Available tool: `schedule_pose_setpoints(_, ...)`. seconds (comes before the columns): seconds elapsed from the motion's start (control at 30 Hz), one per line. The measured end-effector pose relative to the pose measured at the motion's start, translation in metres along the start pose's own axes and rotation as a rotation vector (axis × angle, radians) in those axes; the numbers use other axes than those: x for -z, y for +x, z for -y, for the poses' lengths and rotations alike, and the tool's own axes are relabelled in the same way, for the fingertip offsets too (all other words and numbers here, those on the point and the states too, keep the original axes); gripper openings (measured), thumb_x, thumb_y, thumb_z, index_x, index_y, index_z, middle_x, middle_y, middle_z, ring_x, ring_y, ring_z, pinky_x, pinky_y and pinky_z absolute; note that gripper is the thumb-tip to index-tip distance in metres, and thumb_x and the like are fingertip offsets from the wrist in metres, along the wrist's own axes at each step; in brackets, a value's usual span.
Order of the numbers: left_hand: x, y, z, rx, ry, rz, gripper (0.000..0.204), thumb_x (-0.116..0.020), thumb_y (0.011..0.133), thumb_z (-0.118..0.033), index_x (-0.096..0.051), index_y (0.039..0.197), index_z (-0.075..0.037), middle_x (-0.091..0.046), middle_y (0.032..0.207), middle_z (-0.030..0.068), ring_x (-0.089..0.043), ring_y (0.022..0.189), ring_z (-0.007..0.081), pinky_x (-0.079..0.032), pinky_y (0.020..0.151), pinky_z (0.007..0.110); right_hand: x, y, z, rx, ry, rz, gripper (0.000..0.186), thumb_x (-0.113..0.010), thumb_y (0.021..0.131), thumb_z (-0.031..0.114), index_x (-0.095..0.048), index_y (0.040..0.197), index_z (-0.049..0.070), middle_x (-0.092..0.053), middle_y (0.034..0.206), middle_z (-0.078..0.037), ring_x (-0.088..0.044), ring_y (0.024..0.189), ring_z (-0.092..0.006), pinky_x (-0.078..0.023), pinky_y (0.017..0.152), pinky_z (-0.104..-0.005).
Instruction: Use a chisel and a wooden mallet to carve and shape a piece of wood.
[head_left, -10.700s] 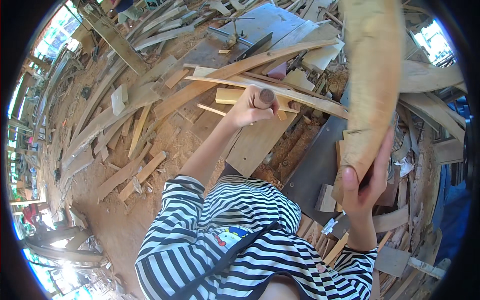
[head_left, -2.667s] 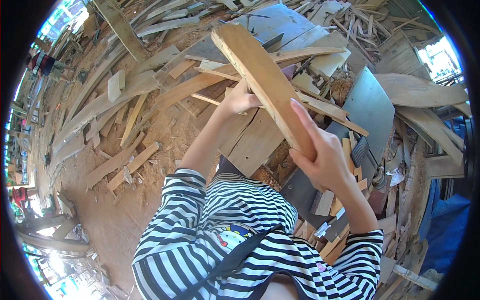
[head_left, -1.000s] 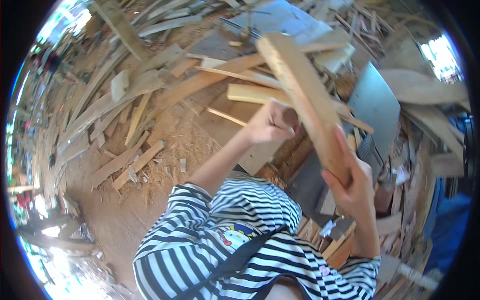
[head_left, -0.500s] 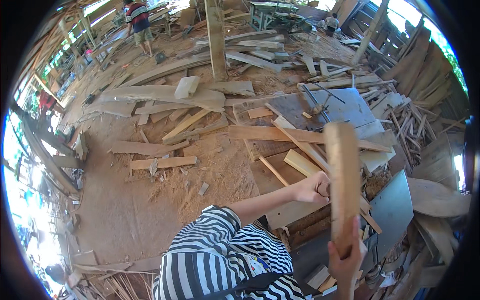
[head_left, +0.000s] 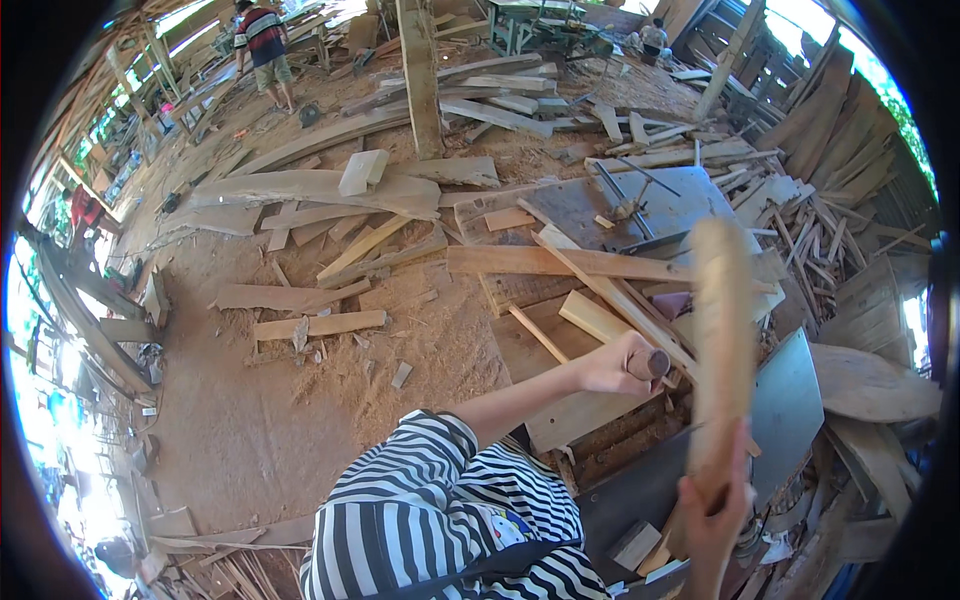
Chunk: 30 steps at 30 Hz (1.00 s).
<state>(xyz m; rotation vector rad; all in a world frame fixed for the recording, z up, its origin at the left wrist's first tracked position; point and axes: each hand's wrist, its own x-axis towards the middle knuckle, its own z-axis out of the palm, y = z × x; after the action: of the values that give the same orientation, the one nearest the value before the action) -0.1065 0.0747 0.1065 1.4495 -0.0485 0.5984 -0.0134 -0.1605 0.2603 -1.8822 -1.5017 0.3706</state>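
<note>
My left hand (head_left: 608, 368), at the end of a striped sleeve, is closed round a brown wooden handle (head_left: 650, 364) with a round, flat top; the tool's lower end is hidden. To its right, my right hand (head_left: 718, 510) grips the lower end of a thick, pale wooden bar (head_left: 722, 340) that stands up close to the camera, its top blurred by motion. The bar and the handle are apart. Beneath both hands lies a workbench (head_left: 560, 428) with boards and wood pieces.
A long plank (head_left: 560, 262) and a yellowish block (head_left: 594, 318) lie beyond my left hand. A grey metal sheet (head_left: 785, 420) slants at the right. Scrap wood (head_left: 800, 235) is heaped farther right. A wooden post (head_left: 420, 80) and a person (head_left: 265, 55) stand far off.
The wooden bar and my right hand have shifted right, uncovering the handle's round top in my left hand. The left hand stays near its place, and the view has turned slightly.
</note>
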Motion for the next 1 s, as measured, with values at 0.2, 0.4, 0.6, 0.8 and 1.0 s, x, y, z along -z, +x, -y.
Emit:
schedule_pose_setpoints(0.2, -0.004, 0.009, -0.005, -0.010, -0.032, -0.021, 0.012, -0.065, 0.067, -0.009, -0.066, 0.074, 0.000, -0.066, 0.071, 0.0046, -0.060, 0.068, 0.0120, -0.046, 0.063, 0.027, -0.016, -0.047, -0.087, 0.264, 0.043, -0.463, 0.087, -0.069, 0.080, 0.016, -0.021, 0.151, 0.001, -0.052, 0.131, -0.024, -0.059, 0.106, -0.0309, -0.047, 0.088, -0.0400)
schedule_pose_setpoints(0.4, -0.016, 0.005, 0.007, -0.210, 0.071, -0.417, 0.010, -0.065, 0.069, -0.010, -0.064, 0.073, -0.001, -0.062, 0.069, 0.0018, -0.055, 0.065, 0.0090, -0.044, 0.060, 0.026, -0.006, -0.009, -0.011, 0.054, -0.221, 0.194, 0.082, -0.073, 0.074, 0.015, -0.034, 0.144, -0.004, -0.057, 0.119, -0.031, -0.063, 0.099, -0.0385, -0.050, 0.085, -0.0423)
schedule_pose_setpoints(0.6, -0.004, 0.001, -0.011, 0.006, -0.050, -0.051, 0.013, -0.064, 0.066, -0.008, -0.067, 0.076, 0.000, -0.066, 0.071, 0.0043, -0.060, 0.068, 0.0105, -0.046, 0.063, 0.026, 0.014, -0.027, -0.016, 0.227, 0.041, -0.292, 0.081, -0.070, 0.078, 0.025, -0.034, 0.141, -0.011, -0.061, 0.106, -0.026, -0.063, 0.088, -0.0308, -0.050, 0.074, -0.0367)
schedule_pose_setpoints(0.8, -0.014, 0.004, -0.008, -0.011, -0.034, -0.008, 0.012, -0.065, 0.066, -0.009, -0.068, 0.075, -0.001, -0.065, 0.069, 0.0033, -0.058, 0.064, 0.0095, -0.045, 0.060, 0.026, -0.007, -0.033, -0.037, 0.149, -0.167, -0.078, 0.077, -0.068, 0.080, 0.023, -0.036, 0.141, -0.010, -0.064, 0.096, -0.020, -0.063, 0.079, -0.0221, -0.048, 0.070, -0.0295)
schedule_pose_setpoints(1.0, 0.001, -0.003, -0.010, 0.041, -0.008, -0.055, 0.013, -0.068, 0.066, -0.012, -0.067, 0.074, -0.002, -0.065, 0.071, 0.0020, -0.058, 0.066, 0.0088, -0.044, 0.061, 0.025, 0.017, -0.007, -0.002, 0.297, -0.182, -0.193, 0.075, -0.071, 0.078, 0.017, -0.036, 0.136, -0.017, -0.064, 0.099, -0.027, -0.066, 0.085, -0.0356, -0.052, 0.080, -0.0369)
